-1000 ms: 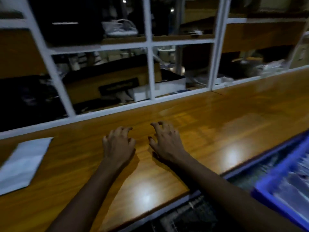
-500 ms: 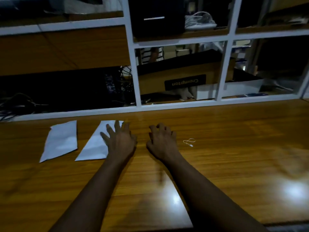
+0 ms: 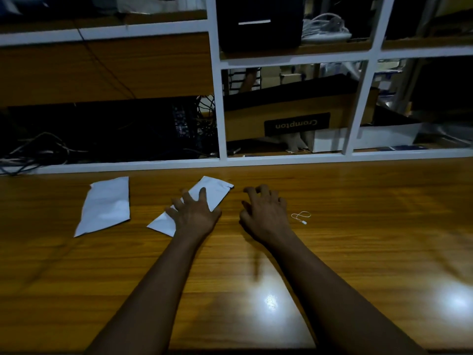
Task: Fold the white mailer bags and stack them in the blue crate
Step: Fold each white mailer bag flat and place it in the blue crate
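A flat white mailer bag (image 3: 217, 191) is pressed by the spread left hand (image 3: 195, 217), a white cord loop (image 3: 301, 216) lying beside the empty, half-curled right hand (image 3: 265, 213).

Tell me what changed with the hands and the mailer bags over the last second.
The left hand moved onto the nearer mailer bag, fingers spread flat, and slid it rightward, away from the other bag. The view swung left, losing the blue crate. The right hand stayed on the counter, fingers curled, holding nothing; the other bag and string loop kept still.
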The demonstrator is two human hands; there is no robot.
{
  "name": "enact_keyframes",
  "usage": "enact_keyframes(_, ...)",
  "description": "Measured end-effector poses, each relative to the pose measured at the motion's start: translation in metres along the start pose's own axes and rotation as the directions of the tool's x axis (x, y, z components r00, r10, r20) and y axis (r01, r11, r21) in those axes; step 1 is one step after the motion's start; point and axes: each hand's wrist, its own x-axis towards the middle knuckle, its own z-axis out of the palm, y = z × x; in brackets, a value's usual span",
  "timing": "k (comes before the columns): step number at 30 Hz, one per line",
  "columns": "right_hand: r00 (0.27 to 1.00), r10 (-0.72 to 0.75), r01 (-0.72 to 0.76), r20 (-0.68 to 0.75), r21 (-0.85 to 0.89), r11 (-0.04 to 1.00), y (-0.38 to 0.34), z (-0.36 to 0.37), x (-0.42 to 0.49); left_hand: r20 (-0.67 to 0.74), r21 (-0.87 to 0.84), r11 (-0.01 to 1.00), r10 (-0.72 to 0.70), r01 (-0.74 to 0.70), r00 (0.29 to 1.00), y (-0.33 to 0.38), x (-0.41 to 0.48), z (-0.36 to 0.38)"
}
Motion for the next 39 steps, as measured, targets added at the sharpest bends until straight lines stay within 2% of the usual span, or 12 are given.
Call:
enact_keyframes(3,1.0,-0.014,0.014,-0.015,0.032,0.999,0.003,-0.007,-0.002,-0.01,-0.008,1.0,-0.009,0.009,1.0,0.002,-0.004,-0.002)
enact_keyframes(7,0.999,-0.027,0.029,-0.048,0.048,0.998,0.016,-0.019,-0.007,-0.177,-0.065,0.997,0.027,-0.039,0.984,0.01,-0.016,-0.008)
enact_keyframes(11,0.997,0.0,0.001,-0.077,0.011,1.0,0.047,-0.039,-0.012,-0.243,-0.125,0.98,0.12,-0.153,0.963,0.043,-0.025,-0.016)
enact_keyframes(14,0.99,0.025,-0.032,-0.135,-0.045,0.998,0.078,-0.057,-0.019,-0.259,-0.116,0.945,0.269,-0.306,0.928,0.084,-0.04,-0.016)
enact_keyframes(17,0.979,0.067,-0.077,-0.19,-0.042,0.996,0.113,-0.075,-0.03,-0.261,-0.124,0.876,0.424,-0.466,0.867,0.13,-0.057,-0.01)
enact_keyframes(22,0.944,0.214,-0.238,-0.251,-0.068,0.969,0.17,-0.106,-0.057,-0.198,-0.182,0.751,0.604,-0.635,0.772,0.216,-0.081,-0.003)
enact_keyframes(27,0.884,0.409,-0.428,-0.226,-0.043,0.903,0.223,-0.131,-0.089,-0.127,-0.26,0.632,0.727,-0.73,0.675,0.291,-0.093,0.011)
enact_keyframes(32,0.821,0.531,-0.556,-0.212,-0.078,0.828,0.252,-0.144,-0.112,-0.069,-0.382,0.47,0.844,-0.795,0.532,0.337,-0.101,0.022)
enact_keyframes(34,0.809,0.554,-0.58,-0.197,-0.114,0.807,0.258,-0.144,-0.119,-0.083,-0.366,0.421,0.873,-0.83,0.48,0.343,-0.099,0.026)
enact_keyframes(37,0.754,0.631,-0.656,-0.182,-0.246,0.713,0.259,-0.142,-0.124,-0.102,-0.219,0.458,0.868,-0.862,0.487,0.34,-0.093,0.032)
enact_keyframes(39,0.751,0.63,-0.658,-0.196,-0.305,0.689,0.256,-0.139,-0.121,-0.063,-0.169,0.47,0.872,-0.866,0.486,0.336,-0.092,0.038)
